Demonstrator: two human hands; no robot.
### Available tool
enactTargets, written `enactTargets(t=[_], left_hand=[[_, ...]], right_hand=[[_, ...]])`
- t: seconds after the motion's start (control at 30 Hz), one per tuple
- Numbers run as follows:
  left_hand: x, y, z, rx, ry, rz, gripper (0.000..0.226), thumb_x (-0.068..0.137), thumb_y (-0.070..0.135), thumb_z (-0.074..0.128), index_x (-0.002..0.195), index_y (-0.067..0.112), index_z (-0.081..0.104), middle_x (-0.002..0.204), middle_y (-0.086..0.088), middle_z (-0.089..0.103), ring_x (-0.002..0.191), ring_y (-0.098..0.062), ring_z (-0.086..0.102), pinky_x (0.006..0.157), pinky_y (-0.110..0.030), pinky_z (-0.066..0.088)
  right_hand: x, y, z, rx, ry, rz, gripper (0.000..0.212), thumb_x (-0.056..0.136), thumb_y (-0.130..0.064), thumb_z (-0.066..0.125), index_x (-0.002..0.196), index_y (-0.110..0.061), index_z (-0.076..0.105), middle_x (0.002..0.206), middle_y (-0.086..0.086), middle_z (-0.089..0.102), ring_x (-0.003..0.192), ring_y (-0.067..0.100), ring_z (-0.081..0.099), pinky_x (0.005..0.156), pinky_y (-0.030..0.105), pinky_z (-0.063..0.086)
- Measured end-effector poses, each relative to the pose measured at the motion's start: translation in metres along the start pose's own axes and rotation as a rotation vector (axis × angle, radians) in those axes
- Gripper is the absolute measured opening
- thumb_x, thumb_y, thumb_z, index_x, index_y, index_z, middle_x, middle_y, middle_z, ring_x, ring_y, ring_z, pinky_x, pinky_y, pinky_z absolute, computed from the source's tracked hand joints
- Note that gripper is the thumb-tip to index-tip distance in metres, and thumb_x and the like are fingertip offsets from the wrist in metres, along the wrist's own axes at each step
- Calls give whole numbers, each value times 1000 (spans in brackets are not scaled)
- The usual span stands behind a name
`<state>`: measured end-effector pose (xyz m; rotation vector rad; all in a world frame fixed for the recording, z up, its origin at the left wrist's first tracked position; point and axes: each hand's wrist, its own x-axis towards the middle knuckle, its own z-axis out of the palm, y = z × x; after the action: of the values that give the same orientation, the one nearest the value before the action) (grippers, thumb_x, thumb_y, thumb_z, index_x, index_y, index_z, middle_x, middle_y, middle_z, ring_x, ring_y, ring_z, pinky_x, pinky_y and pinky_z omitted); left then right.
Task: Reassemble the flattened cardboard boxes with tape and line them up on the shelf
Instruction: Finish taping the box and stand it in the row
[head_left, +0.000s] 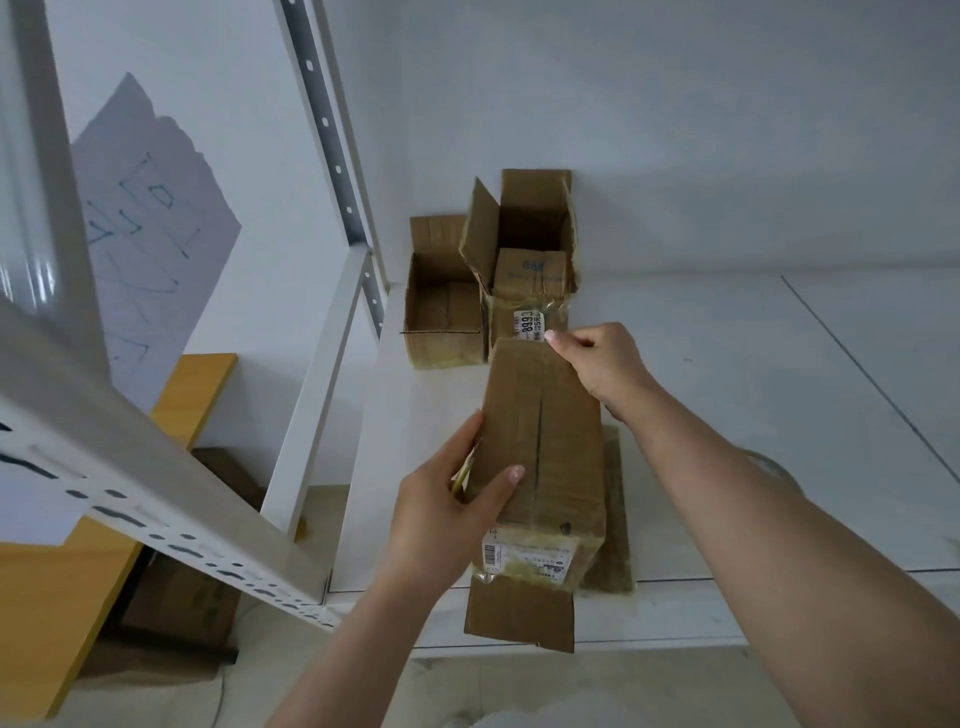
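Brown cardboard, creased and patched with yellowed tape, is what both hands are busy with; the box in hand (540, 457) is held over the front part of the white shelf (727, 415), its taped seam facing up and 1 loose flap hanging past the shelf's front edge. The left hand (452, 499) wraps the near left side, thumb laid across the top face and fingers tucked under, so its grip is closed on the box; I take that as the steadying hold. The right hand (597, 364) pinches the far right corner between thumb and curled fingers, also gripping the box, probably to steer that end toward the row.

Just beyond the right grip stand 2 finished boxes against the wall; the tall box (524, 260) has its flaps up and nothing visible inside; the low box (441, 306), touching it on the left, is open too and looks empty. Whether the held box contains anything cannot be seen.

Beneath the held box, right of the left grip, a flattened piece of cardboard (615, 509) lies on the shelf, seemingly awaiting its turn. To my eye the box is about to join the line.
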<state>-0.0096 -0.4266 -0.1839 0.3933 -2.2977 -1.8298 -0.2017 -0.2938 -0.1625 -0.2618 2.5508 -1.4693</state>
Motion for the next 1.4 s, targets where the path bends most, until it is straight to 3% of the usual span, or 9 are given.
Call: enactTargets(t=[0.17, 0.27, 0.4, 0.67, 0.87, 1.1, 1.23, 1.33, 1.4], left_hand=[[1, -3, 3, -10, 25, -8, 67, 80, 45, 69, 142, 37, 45, 120, 34, 55, 109, 10, 58, 84, -26, 58], [0, -4, 1, -10, 15, -56, 65, 80, 50, 67, 140, 35, 47, 118, 27, 61, 103, 7, 62, 82, -26, 59], [1, -7, -10, 27, 13, -51, 42, 82, 59, 57, 112, 31, 67, 91, 14, 74, 86, -6, 71, 68, -19, 56], [7, -9, -20, -369, 132, -193, 17, 95, 28, 59, 99, 23, 75, 65, 0, 61, 54, -11, 48, 46, -22, 39], [10, -15, -21, -550, 171, -327, 20, 95, 26, 60, 101, 10, 70, 65, -3, 62, 51, -10, 52, 41, -18, 41], [15, -20, -34, -166, 227, -265, 10, 91, 27, 68, 99, 26, 72, 78, 7, 65, 50, -2, 50, 50, -22, 44], [11, -4, -37, -175, 210, -168, 13, 91, 38, 64, 95, 30, 74, 98, 12, 75, 42, -3, 41, 53, -27, 44], [4, 13, -37, -279, 146, -138, 45, 79, 62, 58, 99, 25, 75, 101, 10, 75, 42, -5, 34, 51, -25, 40], [-1, 22, -37, -276, 139, -95, 50, 74, 70, 54, 94, 29, 76, 97, 9, 76, 42, -6, 36, 48, -23, 39]], right_hand=[[-3, 1, 1, 1, 89, 7, 45, 92, -35, 65, 51, -18, 56, 35, -12, 44, 37, 2, 45, 55, 22, 40], [-12, 1, -2, 102, 62, -39, 54, 98, -41, 52, 87, 10, 66, 79, 22, 69, 75, 34, 66, 77, 41, 57], [-34, 20, -7, 148, 97, -29, 64, 104, -46, 31, 111, 14, 53, 114, 36, 56, 107, 46, 54, 100, 59, 41], [-88, 77, -1, 121, 92, 277, 50, 99, -34, 52, 141, -9, 41, 137, 12, 53, 122, 26, 53, 94, 29, 39], [-107, 75, -6, 260, 86, 387, 33, 98, -40, 54, 115, -12, 56, 88, -6, 60, 77, 8, 58, 63, 22, 40], [-114, 21, -70, 362, 40, 176, 32, 89, -11, 67, 119, -19, 61, 92, 1, 76, 78, 18, 74, 67, 31, 57], [-121, -18, -65, 262, -3, 41, 31, 92, -19, 65, 120, -31, 57, 96, -1, 74, 86, 18, 73, 82, 41, 56], [-134, -47, -50, 303, -163, -52, 19, 94, -41, 56, 112, -36, 59, 88, -1, 74, 75, 17, 73, 65, 29, 56], [-138, -54, -43, 259, -239, -104, 36, 87, -55, 46, 112, -34, 60, 92, -3, 74, 77, 13, 73, 64, 23, 56]])
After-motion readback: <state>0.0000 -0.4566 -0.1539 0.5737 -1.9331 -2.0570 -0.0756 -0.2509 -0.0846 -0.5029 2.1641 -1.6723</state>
